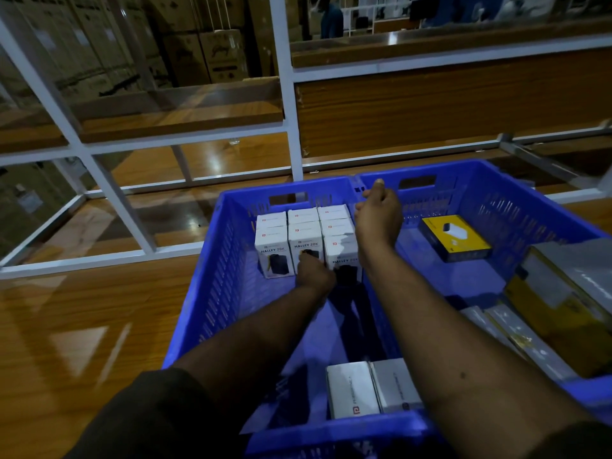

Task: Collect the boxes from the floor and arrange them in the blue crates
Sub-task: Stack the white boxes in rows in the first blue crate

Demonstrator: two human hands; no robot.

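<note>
- Head view, centre of the frame: a blue crate (212,286) stands on a glossy wooden floor (82,326), and a second blue crate (543,207) adjoins it on the right
- White boxes (303,238) printed "HALLEY 20K" stand upright in a tight block against the far wall of the left crate, faces touching; two more white boxes (372,389) lie at its near wall, lower centre of the frame
- The left hand (314,271) rests against the front of the middle box in the near row; its fingers are hidden behind the knuckles, so whether they pinch the box or only push it cannot be told
- The right hand (379,215) hovers over the right end of the block near the divide between the crates, fingers loosely curled and thumb raised, with nothing visibly held
- A yellow and dark box (455,238) lies flat in the right crate, well apart from the white block; grey and yellow cartons (556,293) fill the right edge of the frame
- Handling, as judged: the white boxes look like rigid printed card with a smooth, somewhat slippery finish, and probably carry dense contents, so each should feel heavy for its bulk
- Best hold, as judged: thumb and fingers across the two broad faces near mid-height, or a palm beneath; corners may crush if a box is dropped or jammed into a gap
</note>
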